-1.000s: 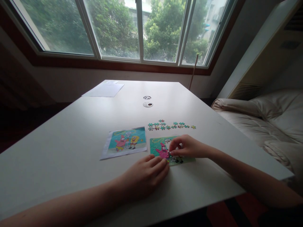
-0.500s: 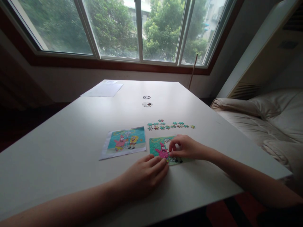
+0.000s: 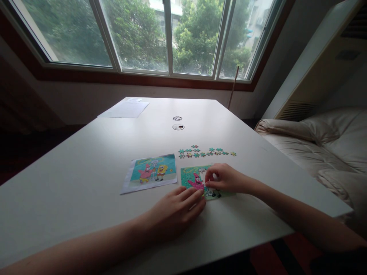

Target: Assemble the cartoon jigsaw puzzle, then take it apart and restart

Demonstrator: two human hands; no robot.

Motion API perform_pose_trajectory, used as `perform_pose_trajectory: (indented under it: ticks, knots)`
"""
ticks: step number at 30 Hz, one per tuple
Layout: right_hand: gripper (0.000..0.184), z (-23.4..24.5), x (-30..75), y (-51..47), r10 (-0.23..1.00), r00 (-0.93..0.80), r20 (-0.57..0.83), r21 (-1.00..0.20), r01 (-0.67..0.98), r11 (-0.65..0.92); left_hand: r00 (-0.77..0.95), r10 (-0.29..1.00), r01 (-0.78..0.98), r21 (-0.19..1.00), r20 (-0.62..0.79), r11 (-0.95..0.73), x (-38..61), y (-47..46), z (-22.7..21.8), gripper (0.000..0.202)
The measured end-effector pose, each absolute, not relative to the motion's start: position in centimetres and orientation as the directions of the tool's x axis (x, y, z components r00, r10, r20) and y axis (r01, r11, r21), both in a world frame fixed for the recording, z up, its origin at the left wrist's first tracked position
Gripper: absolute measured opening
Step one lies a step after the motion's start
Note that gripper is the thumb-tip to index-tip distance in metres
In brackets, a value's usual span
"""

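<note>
White smooth-topped bench [image 3: 80,168]: spreads across most of the view, carrying the papers, the puzzle and its loose pieces.
Wide sliding window with pale metal frames and a red-brown surround [image 3: 143,77]: beyond the bench's far end, with green trees outside.
Cream padded sofa with a creased, shiny cover [image 3: 304,137]: to the right of the bench.
Plain white rectangular paper sheet [image 3: 123,110]: flat at the bench's far left corner.
White paper sheet printed with a colourful cartoon picture [image 3: 137,179]: just left of the puzzle, showing a pink star-shaped figure and a yellow square one.
Partly assembled green-and-pink cartoon jigsaw puzzle [image 3: 187,175]: flat near the bench's front edge, under both hands, with a pale gap near the right fingertips.
Left hand [image 3: 180,206]: palm down, fingers loosely extended and slightly apart, tips over the puzzle's lower-left edge; nothing seen in its grasp.
Right hand [image 3: 226,178]: over the puzzle's right part, thumb and forefinger curved almost together at its middle; cannot tell whether a piece is between them.
Two round grey-and-dark discs [image 3: 178,127]: one behind the other, farther up the bench.
Small knobbed teal and multicoloured cardboard-like pieces [image 3: 196,155]: scattered in uneven rows just beyond the puzzle.
</note>
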State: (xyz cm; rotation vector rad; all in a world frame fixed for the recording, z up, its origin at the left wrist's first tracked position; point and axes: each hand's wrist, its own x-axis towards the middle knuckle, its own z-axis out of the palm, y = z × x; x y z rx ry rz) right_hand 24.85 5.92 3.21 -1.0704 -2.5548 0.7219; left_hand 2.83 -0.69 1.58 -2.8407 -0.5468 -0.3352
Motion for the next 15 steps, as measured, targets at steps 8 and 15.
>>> perform_pose_trajectory:
  ticks: [8, 15]
  knots:
    - [0.010, 3.7, 24.8, 5.8, 0.697, -0.710, 0.097, -0.528, 0.557, 0.641, 0.871, 0.414, 0.444, -0.066, 0.263, -0.893, 3.0, -0.4, 1.3, 0.027]
    - [0.010, 4.8, 25.3, 9.7, 0.714, -0.680, 0.165, -0.477, 0.579, 0.662, 0.864, 0.396, 0.433, -0.059, 0.310, -0.899, 3.2, -0.1, 0.9, 0.027]
